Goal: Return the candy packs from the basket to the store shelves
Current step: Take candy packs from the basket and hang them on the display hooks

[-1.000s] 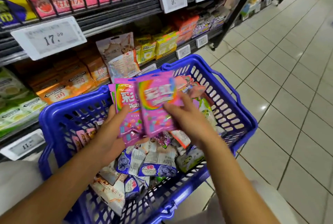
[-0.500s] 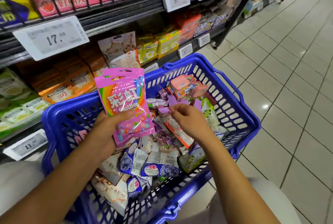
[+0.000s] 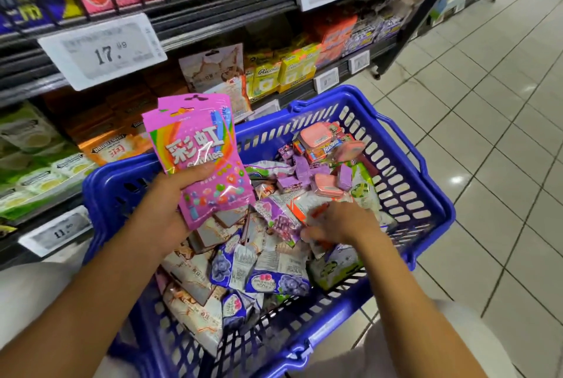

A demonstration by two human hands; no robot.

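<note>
A blue plastic basket [image 3: 423, 170] holds several candy packs: purple grape bags [image 3: 280, 281], pale wrapped bars, pink tins [image 3: 327, 185] and small purple boxes. My left hand [image 3: 166, 210] holds up a stack of pink Skittles packs [image 3: 201, 158] above the basket's left side, thumb across the front pack. My right hand [image 3: 336, 222] is down among the packs in the basket's middle, fingers curled and blurred on an orange-and-white pack [image 3: 304, 204]; whether it grips it is unclear. The store shelves [image 3: 189, 15] rise just behind the basket.
White price tags [image 3: 102, 50] hang on the shelf rails. The lower shelf carries orange boxes [image 3: 112, 146], green packs [image 3: 36, 170], yellow boxes [image 3: 281, 73] and a pale hanging bag [image 3: 219, 73]. A tiled aisle floor [image 3: 487, 103] runs to the right.
My right hand let go of the pink pack, leaving it stacked in my left hand, and dropped into the basket among the packs. My left hand lifted the pink packs slightly.
</note>
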